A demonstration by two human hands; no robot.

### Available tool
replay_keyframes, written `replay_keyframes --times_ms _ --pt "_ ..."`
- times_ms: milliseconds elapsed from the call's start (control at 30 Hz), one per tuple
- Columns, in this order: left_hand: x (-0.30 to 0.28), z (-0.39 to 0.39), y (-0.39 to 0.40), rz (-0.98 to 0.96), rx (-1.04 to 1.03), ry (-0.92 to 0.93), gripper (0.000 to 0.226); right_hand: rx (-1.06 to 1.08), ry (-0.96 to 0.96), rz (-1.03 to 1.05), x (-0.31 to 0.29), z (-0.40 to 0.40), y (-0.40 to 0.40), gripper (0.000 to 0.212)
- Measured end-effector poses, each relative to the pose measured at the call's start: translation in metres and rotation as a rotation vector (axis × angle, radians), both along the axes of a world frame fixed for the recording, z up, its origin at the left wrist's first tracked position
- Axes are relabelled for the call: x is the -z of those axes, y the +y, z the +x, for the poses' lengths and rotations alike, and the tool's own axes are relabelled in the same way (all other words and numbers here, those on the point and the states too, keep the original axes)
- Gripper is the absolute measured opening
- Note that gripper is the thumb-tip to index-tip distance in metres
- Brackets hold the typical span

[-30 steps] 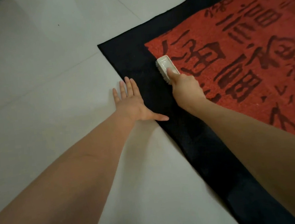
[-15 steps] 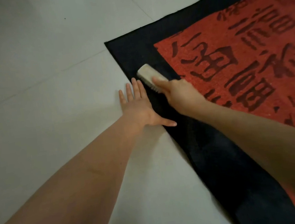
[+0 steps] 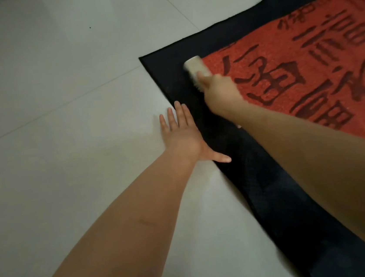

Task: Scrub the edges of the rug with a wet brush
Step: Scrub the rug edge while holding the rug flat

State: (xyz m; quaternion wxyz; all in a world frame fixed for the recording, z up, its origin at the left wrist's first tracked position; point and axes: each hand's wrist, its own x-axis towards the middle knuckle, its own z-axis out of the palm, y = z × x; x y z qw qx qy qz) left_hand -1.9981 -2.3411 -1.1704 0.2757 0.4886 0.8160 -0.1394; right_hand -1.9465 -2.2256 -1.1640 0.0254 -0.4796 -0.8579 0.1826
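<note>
Landmark: the rug's near-left corner (image 3: 145, 59), where its black border turns; every place below is given from it.
Near border strip: the rug (image 3: 305, 63) has a black edge band running from that corner toward the viewer. It looks darker in patches, though wet and dry cannot be told apart here.
Left hand: the left hand (image 3: 182, 136) lies flat on the floor (image 3: 59, 106) on the viewer's side of the corner, fingers straight and together, thumb spread so its tip rests on the black band. It holds nothing.
Advice for the left hand: press down through the thumb so the edge cannot creep or buckle under the strokes.
Right hand: the right hand (image 3: 219, 93) grips the rear of the brush (image 3: 196, 67), fingers curled over its body.
Brush place: just inside the corner, bristles down on the inner side of the black band, at the red field's corner.
Stroke advice: in my judgement, keep the brush flat, work short passes along the band, and steer outward so the outermost hem is covered.
Risk: pushing toward the free edge may lift it; stroking inward from the hem is probably safer.
Far side: beyond the corner the border along the top edge has yet to be reached.
</note>
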Motion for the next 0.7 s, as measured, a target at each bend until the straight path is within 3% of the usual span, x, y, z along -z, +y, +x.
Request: replay_keyframes --times_ms 100,267,300,433,500,600,633,700 --pt "0.002 0.001 -0.001 0.001 -0.006 0.000 0.167 -0.265 0.013 -0.038 0.005 -0.001 -0.006 0.047" --pt "0.003 0.001 0.000 -0.015 0.006 -0.001 0.166 0.169 -0.044 0.048 0.003 0.017 0.052 0.050" --pt "0.003 0.001 0.001 -0.013 0.007 -0.006 0.166 0.128 -0.029 0.049 0.008 0.012 0.040 0.050" --pt "0.005 0.000 0.000 0.001 0.000 -0.003 0.167 -0.390 0.009 -0.028 0.009 -0.006 -0.005 0.044" --pt "0.004 0.000 0.001 -0.014 0.002 -0.008 0.167 -0.274 -0.048 0.030 0.002 -0.003 0.026 0.045" --pt "0.002 0.001 0.002 -0.036 0.010 -0.013 0.167 0.183 -0.082 0.051 0.001 0.009 0.062 0.049" --pt "0.001 0.001 0.003 -0.043 0.009 -0.012 0.167 0.166 -0.069 0.065 0.005 0.005 0.052 0.051" --pt "0.000 0.001 0.003 -0.055 0.001 -0.002 0.167 -0.102 -0.005 0.041 0.010 -0.013 0.018 0.051"
